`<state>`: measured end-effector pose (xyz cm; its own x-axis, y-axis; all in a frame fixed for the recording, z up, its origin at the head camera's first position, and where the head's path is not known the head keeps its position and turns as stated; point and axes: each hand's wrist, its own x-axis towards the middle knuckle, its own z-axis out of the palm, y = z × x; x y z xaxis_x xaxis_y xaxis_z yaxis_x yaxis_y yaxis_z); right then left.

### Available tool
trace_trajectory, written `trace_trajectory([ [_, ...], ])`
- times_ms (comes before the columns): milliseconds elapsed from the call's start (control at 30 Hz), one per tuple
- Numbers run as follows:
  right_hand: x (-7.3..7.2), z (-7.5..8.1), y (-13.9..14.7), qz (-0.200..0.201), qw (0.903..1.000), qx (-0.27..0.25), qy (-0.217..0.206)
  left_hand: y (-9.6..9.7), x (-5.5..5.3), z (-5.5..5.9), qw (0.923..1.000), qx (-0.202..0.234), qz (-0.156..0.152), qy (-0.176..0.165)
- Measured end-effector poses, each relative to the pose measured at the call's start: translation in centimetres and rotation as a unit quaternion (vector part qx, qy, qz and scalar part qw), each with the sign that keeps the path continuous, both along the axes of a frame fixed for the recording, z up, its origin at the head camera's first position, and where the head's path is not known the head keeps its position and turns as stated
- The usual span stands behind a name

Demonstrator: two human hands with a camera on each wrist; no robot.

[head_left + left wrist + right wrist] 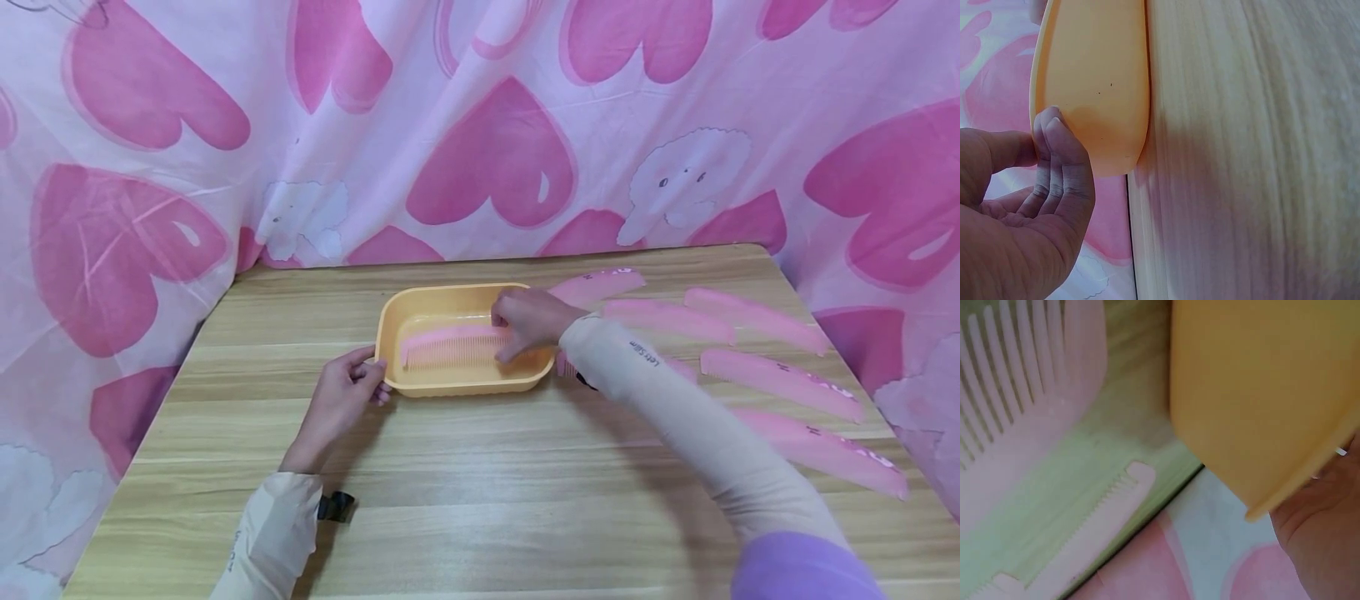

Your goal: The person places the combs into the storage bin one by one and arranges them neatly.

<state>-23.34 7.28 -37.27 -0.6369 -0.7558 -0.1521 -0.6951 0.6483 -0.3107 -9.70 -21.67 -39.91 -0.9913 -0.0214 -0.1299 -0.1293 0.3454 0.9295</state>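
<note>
A pale orange plastic tray (465, 388) stands on the wooden table. My left hand (343, 396) pinches its left rim, thumb on top and fingers against the outer wall, as the left wrist view also shows. Inside the tray is a pink comb (442, 337), teeth facing me. My right hand (536, 319) reaches in over the right rim and holds the comb's right end between thumb and fingers. In the right wrist view the tray wall (1260, 394) hides the fingertips and this comb; only part of the hand (1322, 531) shows.
Several more pink combs lie spread over the table's right side, among them one comb (780, 383) and a nearer comb (825, 450). My right forearm partly covers some. A pink heart-patterned curtain (487, 158) hangs behind the wooden table (480, 492) and along its sides.
</note>
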Motion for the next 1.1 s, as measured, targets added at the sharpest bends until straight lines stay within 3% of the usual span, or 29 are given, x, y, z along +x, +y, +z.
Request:
trace_trajectory([
  [233,-0.1,-1.2,-0.4,0.023,0.9992,0.0,0.034,0.0,0.1,0.2,1.0,-0.007,-0.003,0.004],
  [700,0.5,-1.1,-0.5,-0.013,0.999,0.04,-0.014,0.1,0.0,0.1,1.0,-0.004,-0.006,0.004],
  [900,0.8,0.0,0.3,-0.018,0.9989,0.001,-0.043,0.1,0.0,0.1,1.0,-0.003,-0.004,-0.003],
  [1100,1.2,2.8,2.4,-0.04,0.9953,-0.058,-0.065,0.0,0.1,0.0,0.9999,0.007,-0.003,-0.007],
])
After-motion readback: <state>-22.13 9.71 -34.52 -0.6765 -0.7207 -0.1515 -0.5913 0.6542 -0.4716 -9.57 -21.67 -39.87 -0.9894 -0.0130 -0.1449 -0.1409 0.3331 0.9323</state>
